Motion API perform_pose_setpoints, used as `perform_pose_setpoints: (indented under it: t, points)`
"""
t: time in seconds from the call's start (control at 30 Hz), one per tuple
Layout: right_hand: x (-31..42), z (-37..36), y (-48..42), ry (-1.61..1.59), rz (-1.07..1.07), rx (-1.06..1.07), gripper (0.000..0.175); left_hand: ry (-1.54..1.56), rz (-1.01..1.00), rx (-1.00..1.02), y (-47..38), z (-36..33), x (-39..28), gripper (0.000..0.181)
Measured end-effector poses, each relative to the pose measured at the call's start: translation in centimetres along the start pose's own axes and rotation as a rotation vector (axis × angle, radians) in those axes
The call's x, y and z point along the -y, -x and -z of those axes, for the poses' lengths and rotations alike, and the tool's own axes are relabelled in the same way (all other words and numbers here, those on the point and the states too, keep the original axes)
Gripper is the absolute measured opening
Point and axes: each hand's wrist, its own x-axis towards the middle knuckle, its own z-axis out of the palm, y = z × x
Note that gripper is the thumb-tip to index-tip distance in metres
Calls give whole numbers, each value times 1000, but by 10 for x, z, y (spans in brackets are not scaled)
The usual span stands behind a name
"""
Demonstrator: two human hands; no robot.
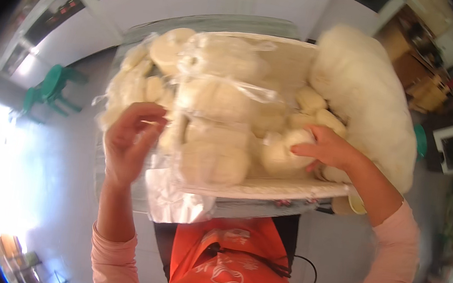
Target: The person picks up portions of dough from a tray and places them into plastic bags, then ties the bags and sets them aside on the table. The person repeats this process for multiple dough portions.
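My right hand (327, 147) grips a pale, rounded steamed bun (298, 141) inside a wide, white-rimmed container (275, 190). More loose buns (310, 100) lie just beyond that hand. At the left, my left hand (131, 140) is raised with its fingers curled and the thumb near the index finger. A thin bit of clear plastic (150, 123) shows between them, blurred. Clear plastic bags packed with buns (211, 163) are stacked in a column between my hands. Other bagged buns (129, 83) lie beyond my left hand.
A thick white fleecy cover (367, 99) is bunched along the container's right side. A shiny pale plastic sheet or bag (178, 203) hangs over the front edge of the grey table (239, 209). Green plastic stools (53, 84) stand at the left. A black cable (312, 275) runs beside my red apron (228, 269).
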Motion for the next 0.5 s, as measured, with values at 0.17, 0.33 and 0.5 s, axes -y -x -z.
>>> perform_pose_setpoints:
  t: [0.17,0.33,0.5]
  points:
    - [-50,-37,-57,181,-268,157,55,-671,447,-444,42,150,139,32]
    - [-55,-50,-99,665,-205,266,57,-1065,469,-413,67,199,270,63]
    - [-23,-37,-65,472,-320,376,61,-1043,621,-340,63,178,288,71]
